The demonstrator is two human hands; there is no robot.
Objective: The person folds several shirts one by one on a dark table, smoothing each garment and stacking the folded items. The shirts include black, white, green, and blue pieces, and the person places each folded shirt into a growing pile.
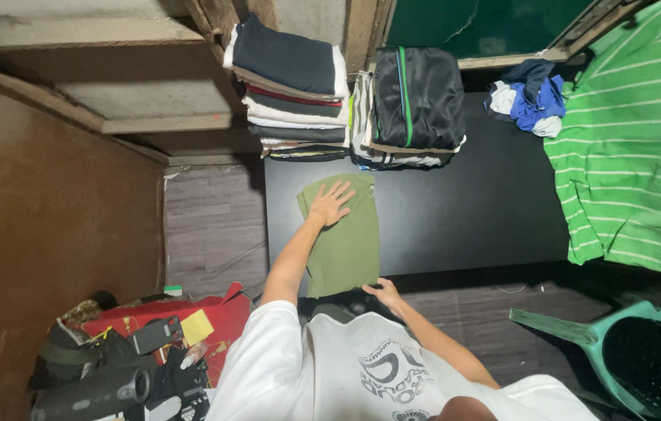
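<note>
1. The black table (463,210) fills the middle of the room, and everything else sits around it. Its top is dark and finely textured, with a wide bare stretch across the middle.
2. At the table's right end a person in a green striped shirt (634,140) leans over the corner, covering that edge.
3. Off the table's near right corner stands a green plastic chair (580,331), close to the person's right elbow.
4. On the table's far edge are two stacks of folded clothes — the taller stack (291,86) at the far left corner, and the black-topped stack (412,105) just beside it, both right behind the olive garment.
5. Further along the far edge lies a loose blue and white bundle (529,97), well apart from the hands.
6. The folded olive garment (342,242) lies at the table's left end, reaching from near the stacks to the near edge, where it hangs over slightly.
7. Left of the table, on the grey plank floor, sits a red bag (205,323) with dark gear heaped against it.
8. The left hand (330,204) lies flat on the garment's far part, fingers spread.
9. The right hand (382,293) touches the garment's near right corner at the table edge — fingers loosely open; whether they pinch the cloth, I cannot tell.
</note>
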